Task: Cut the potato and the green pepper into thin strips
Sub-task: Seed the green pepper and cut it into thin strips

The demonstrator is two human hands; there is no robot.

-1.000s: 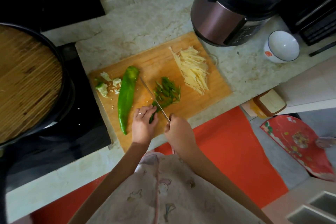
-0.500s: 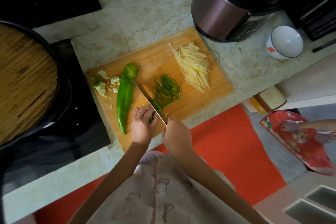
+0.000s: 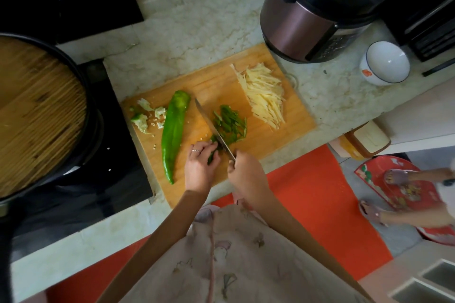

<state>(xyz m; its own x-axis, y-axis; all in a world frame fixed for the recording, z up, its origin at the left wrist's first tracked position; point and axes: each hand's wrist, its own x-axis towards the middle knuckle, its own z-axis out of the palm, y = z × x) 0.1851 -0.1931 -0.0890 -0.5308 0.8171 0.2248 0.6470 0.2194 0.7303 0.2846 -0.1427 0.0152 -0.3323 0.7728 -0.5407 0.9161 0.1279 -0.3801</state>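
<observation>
Centre frame: the knife (image 3: pixel 213 128), gripped by the right hand (image 3: pixel 246 174), has been brought down beside the left hand (image 3: pixel 199 170), which pinches the pepper piece (image 3: pixel 212 157); that piece is judged nearly finished.

Single head-worn wide-angle view, looking steeply down, close above the cutting board (image 3: pixel 258 152) and counter (image 3: pixel 197 27)

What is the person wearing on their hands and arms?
No sleeves or gloves show. The left hand has a thin silvery ring on one finger; the right hand shows none. The top is pale pink with small drawings.
</observation>
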